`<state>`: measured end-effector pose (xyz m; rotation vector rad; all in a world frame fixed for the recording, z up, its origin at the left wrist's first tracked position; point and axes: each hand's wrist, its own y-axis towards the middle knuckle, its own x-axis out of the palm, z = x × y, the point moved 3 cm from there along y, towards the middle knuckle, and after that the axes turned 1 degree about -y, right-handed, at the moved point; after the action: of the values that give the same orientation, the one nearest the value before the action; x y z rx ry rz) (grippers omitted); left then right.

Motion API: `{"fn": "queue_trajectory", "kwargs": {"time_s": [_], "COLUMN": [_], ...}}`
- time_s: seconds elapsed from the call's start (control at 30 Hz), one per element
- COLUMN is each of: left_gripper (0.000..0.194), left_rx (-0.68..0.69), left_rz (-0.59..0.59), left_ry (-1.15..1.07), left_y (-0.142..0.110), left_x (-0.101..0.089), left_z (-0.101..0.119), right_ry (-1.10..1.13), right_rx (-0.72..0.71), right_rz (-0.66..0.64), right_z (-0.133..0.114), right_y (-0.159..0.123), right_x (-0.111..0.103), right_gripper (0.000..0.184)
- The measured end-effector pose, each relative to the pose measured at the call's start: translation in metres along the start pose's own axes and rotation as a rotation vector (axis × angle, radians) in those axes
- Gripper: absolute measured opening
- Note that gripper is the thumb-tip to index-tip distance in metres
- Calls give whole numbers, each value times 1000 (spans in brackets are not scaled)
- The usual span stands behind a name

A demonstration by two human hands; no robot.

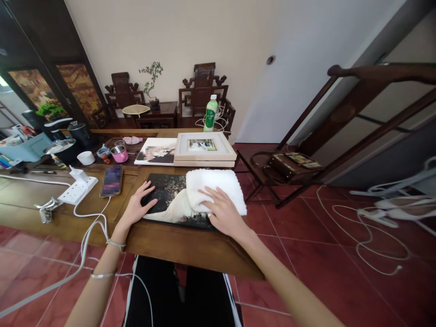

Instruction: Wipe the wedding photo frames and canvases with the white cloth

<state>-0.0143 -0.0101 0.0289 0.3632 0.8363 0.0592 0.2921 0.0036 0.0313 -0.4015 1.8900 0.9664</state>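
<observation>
A dark picture panel (166, 193) lies flat at the near edge of the wooden table (177, 243). My left hand (139, 204) rests open on its left edge, fingers spread and flat. A white folded towel (218, 186) covers the panel's right half. My right hand (220, 211) presses flat on the towel's near edge, fingers stretched out. Behind the panel sit a light wooden picture frame (204, 147) and a photo print (156, 152).
A phone (111, 180) and a white power strip (78, 187) with cables lie left of the panel. A pink cup (120, 154), white bowl (86, 157) and kettle (79, 131) stand further left. A green bottle (210, 114) stands behind the frame. Carved chairs line the wall; cables trail on the red tiled floor (368, 236).
</observation>
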Motion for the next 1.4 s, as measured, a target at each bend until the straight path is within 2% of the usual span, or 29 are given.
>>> {"fn": "queue_trajectory", "kwargs": {"time_s": [0.17,0.27,0.37,0.63,0.77,0.9,1.1,1.17,1.27,1.4], "left_gripper": [55,56,56,56,54,52,48,48,48,48], "left_rx": [-19,-21,-13,-31,-47,-45,-45,-46,-43,-48], "left_rz": [-6,-13,-17,-20,-28,-27,-6,-6,-9,-16], "left_ry": [-4,-6,13,14,6,-11,-11,-11,-8,0], "left_y": [1,1,1,0,1,1,0,0,0,1], "left_x": [0,0,0,1,1,0,-1,-2,-2,-3], "left_z": [4,5,4,3,3,1,2,2,4,6], "right_ry": [49,67,78,28,25,35,101,123,126,63], "right_rx": [-115,-146,-122,-9,6,-15,-93,-118,-120,-50], "right_rz": [-37,-33,-48,-40,-23,-18,-76,-91,-48,17], "right_z": [-42,-52,-44,15,32,23,-24,-32,-24,14], "right_y": [-44,-58,-52,11,27,19,-26,-39,-41,-12], "right_x": [-13,-19,-20,-5,3,2,-15,-20,-21,-9], "right_gripper": [42,38,41,51,50,48,41,39,41,43]}}
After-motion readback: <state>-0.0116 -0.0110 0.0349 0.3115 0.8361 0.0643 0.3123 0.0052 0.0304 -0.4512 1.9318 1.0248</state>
